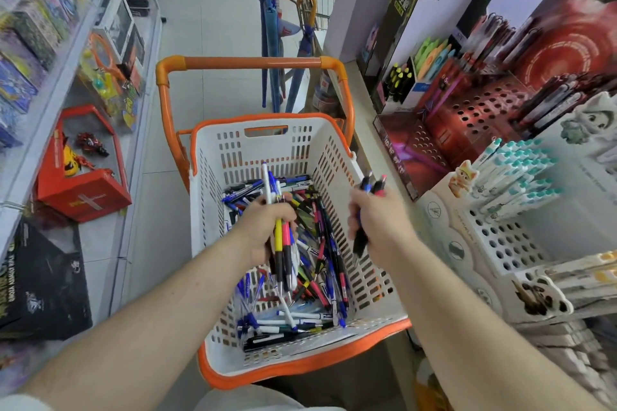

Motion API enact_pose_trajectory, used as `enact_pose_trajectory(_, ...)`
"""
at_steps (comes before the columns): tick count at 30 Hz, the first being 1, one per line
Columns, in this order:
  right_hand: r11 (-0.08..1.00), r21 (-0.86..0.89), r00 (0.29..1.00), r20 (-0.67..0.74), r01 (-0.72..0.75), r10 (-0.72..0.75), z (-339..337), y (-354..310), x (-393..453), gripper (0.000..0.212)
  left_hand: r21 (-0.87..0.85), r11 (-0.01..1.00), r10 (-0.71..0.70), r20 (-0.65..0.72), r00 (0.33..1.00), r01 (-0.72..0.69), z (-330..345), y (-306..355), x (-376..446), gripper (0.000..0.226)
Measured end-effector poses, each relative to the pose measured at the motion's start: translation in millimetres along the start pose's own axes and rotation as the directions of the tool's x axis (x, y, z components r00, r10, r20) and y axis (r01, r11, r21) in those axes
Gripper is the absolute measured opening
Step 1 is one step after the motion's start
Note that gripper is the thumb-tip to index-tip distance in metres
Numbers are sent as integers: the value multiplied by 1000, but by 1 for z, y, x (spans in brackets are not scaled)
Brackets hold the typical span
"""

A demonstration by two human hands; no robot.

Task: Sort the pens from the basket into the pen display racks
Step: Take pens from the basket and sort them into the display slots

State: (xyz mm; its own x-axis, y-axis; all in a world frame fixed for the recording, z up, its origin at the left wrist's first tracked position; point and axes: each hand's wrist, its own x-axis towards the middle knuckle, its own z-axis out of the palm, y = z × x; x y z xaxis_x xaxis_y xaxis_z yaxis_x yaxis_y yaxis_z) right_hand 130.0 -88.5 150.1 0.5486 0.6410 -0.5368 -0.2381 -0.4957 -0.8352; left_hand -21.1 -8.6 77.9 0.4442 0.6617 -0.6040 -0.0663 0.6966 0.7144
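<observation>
Hands (263, 230) (374, 220) grip pen bundles (282, 243) upright over basket (213, 156).

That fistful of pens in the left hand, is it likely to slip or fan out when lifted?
Probably fans out: the bundle of pens already splays above and below the left hand. The smooth-looking barrels may slide past each other. Likely stiff and light, as one hand holds several.
</observation>
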Motion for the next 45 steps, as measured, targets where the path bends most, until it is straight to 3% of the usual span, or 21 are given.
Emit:
enact_pose_trajectory(3,990,-93,989,93,-108,117,13,43,-10,23,-206,978,9,-35,999,-16,12,13,-1,21)
enact_pose_trajectory(6,937,136,945,106,-322,309,22,56,-21,39,-264,957,100,-95,990,-122,22,22,0,21)
enact_pose_trajectory(10,811,285,842,356,-511,406,28,58,-29,59,-53,932,345,-169,923,-358,35,28,-6,34)
enact_pose_trajectory(12,751,347,808,426,-562,408,32,59,-24,65,64,891,454,-133,881,-450,44,27,-15,38)
enact_pose_trajectory(17,712,445,835,373,-543,404,39,50,-24,49,240,790,578,17,816,-564,57,12,-36,36)
enact_pose_trajectory(22,729,471,868,274,-497,414,39,48,-27,30,226,759,631,-26,775,-610,60,0,-46,37)
enact_pose_trajectory(25,746,490,892,241,-452,382,39,48,-28,27,225,789,601,-87,794,-572,60,-12,-47,41)
enact_pose_trajectory(30,784,507,933,224,-357,280,44,54,-27,30,147,898,435,-141,890,-415,61,-31,-44,42)
enact_pose_trajectory(33,853,380,932,206,-358,299,38,58,-28,39,131,911,405,-108,908,-391,56,-19,-39,37)
enact_pose_trajectory(36,878,282,922,150,-385,356,22,54,-30,39,57,929,370,-79,926,-366,49,-1,-38,9)
enact_pose_trajectory(38,879,295,928,116,-374,355,8,52,-29,35,110,947,305,-24,952,-301,40,8,-36,12)
enact_pose_trajectory(41,910,332,968,73,-249,238,-9,42,-29,36,209,964,143,112,983,-164,30,9,-37,5)
enact_pose_trajectory(45,974,214,996,54,-75,65,-15,33,-33,36,232,973,-27,188,982,-18,33,-8,-44,3)
